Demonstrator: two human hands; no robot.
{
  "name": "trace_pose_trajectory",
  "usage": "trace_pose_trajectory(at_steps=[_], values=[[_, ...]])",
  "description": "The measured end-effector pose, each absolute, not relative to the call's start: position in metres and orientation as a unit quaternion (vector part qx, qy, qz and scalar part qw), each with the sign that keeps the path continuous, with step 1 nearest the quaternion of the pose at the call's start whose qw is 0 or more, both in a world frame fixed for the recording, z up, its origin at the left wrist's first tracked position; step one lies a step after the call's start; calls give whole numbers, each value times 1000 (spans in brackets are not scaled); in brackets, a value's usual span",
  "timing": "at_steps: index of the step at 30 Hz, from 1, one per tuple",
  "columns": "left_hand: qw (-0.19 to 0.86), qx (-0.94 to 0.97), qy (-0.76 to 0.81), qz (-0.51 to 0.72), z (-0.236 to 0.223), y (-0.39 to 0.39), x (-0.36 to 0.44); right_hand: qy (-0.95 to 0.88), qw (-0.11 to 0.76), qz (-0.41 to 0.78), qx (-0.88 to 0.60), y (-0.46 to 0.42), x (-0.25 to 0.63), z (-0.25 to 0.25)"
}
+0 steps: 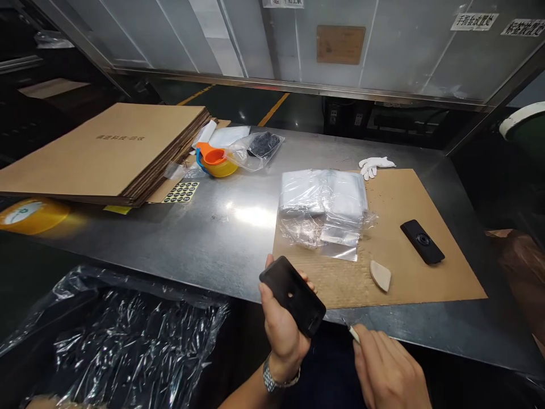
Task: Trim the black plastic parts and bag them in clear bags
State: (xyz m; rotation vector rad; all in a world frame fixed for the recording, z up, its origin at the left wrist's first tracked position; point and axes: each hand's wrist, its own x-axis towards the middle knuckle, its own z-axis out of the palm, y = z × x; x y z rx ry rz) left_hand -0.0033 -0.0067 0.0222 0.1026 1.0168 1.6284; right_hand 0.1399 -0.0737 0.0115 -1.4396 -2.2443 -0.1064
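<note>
My left hand [281, 332], with a watch at its wrist, is closed around a flat black plastic case [298, 298]. The case has rounded corners and a small hole near its middle, and it is tilted over the table's front edge. In my right hand [389, 366] is a slim white-handled tool [354, 333] with a thin metal tip. The tip points at the case but stays apart from it. A second black case [421, 241], with a round ring in its middle, lies on the cardboard sheet [447, 278] at the right. Nearer to me is a pale wedge-shaped pad [380, 276].
Clear plastic bags [323, 193] lie on the cardboard, with a white glove [377, 166] behind. At left are stacked flat cartons [110, 150], an orange tape dispenser [215, 159], a sticker sheet [182, 192] and a tape roll [34, 215]. A plastic-lined bin [128, 335] stands below.
</note>
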Motion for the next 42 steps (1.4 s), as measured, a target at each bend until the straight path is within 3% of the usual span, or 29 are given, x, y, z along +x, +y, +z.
trace_pose_trajectory(at_steps=[4, 11, 33, 42], values=[[632, 23, 417, 653, 25, -5, -4, -820, 229, 56, -522, -74, 148, 8], [665, 11, 406, 626, 26, -6, -4, -842, 171, -15, -512, -78, 150, 13], [658, 73, 401, 633, 22, -11, -3, -840, 142, -64, -519, -77, 150, 14], [702, 92, 435, 557, 24, -7, -5, -825, 217, 66, -518, -69, 151, 26]])
